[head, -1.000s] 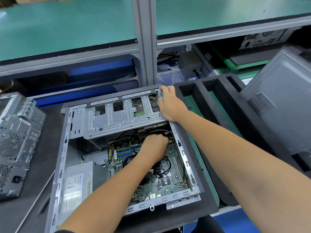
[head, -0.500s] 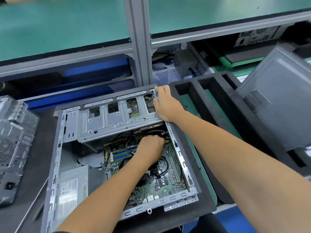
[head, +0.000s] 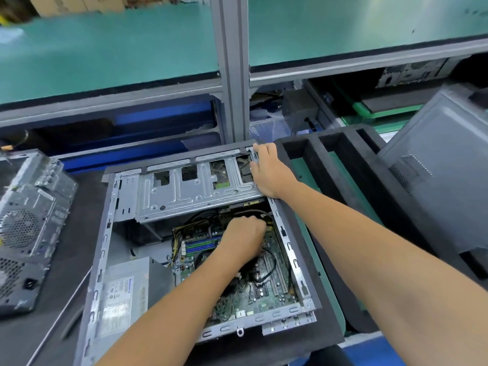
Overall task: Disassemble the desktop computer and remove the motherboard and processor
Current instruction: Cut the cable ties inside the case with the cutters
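Change: none of note since 1.0 s ago | left hand [head: 244, 235] remained curled among black cables at 12 o'clock of green motherboard [head: 266, 283], grasp contents not discernible | right hand [head: 268, 171] kept flat on grey steel drive cage [head: 195, 187] | motherboard was still seated in open grey chassis [head: 99, 262]; cable disconnection judged ongoing.

Electronics disassembly workshop: aluminium-framed line table [head: 229, 75] with green anti-static matting [head: 105, 48], black foam trays [head: 330, 165], stripped computer chassis [head: 29, 228] alongside, cardboard boxes [head: 76, 3] behind.

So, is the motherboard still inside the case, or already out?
Still inside: the motherboard lies flat in the open case, cables across it, the left hand reaching onto it.
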The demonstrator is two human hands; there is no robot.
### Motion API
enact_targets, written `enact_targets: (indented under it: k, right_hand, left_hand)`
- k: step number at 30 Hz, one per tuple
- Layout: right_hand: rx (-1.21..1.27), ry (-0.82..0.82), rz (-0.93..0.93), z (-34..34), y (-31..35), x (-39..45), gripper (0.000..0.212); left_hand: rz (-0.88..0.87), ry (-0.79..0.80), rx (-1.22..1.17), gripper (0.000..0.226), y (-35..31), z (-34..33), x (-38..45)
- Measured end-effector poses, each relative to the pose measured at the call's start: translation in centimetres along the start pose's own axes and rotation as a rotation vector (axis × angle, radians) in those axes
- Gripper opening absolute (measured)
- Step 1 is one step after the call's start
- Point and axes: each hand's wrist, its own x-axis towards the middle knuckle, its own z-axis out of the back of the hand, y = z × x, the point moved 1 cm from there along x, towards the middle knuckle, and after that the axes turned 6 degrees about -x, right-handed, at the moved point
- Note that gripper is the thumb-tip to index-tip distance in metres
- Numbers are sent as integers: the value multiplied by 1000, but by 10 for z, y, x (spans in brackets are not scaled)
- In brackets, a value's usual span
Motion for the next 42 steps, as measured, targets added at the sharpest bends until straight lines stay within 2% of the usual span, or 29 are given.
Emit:
enact_targets:
  k: [8,11,14,17,19,21,23,26,32,36,38,42]
  right_hand:
    - [-42,-19,22,-2,0,1,44]
    - [-64,-61,-15,1,1,1,41]
    - [-147,-10,102,-1,0,-2,33]
    - [-128,-48,81,1,0,-2,41]
    - [-114,-76,55,1,2,-1,43]
    - [-132,-29,86,0,4,-3,39]
    - [-143,-9,95,1,2,-3,36]
    - [-67,-62,-14,2,4,-2,44]
    - [1,-51,-55,1,6,-2,47]
    - [21,-58,-50,0,6,0,46]
    - [21,-66,-49,1,5,0,45]
    - [-84,-16,73,1,2,-2,42]
  left_hand:
    - [34,-29,-253,11,18,3,-10]
    - [52,42,-511,28,27,12,-14]
    - [78,54,-819,31,40,23,-24]
    - [116,33,-823,26,57,24,-39]
    - [161,47,-853,32,64,18,-48]
    - [237,28,-934,38,67,12,-56]
    - [318,-45,-1002,29,73,10,-59]
    - [417,-124,-974,20,89,6,-64]
    - [411,-46,-690,24,101,-1,-56]
    - [554,35,-612,31,105,-5,-46]
    - [577,53,-570,38,105,-6,-43]
    - [596,49,-552,45,100,-7,-37]
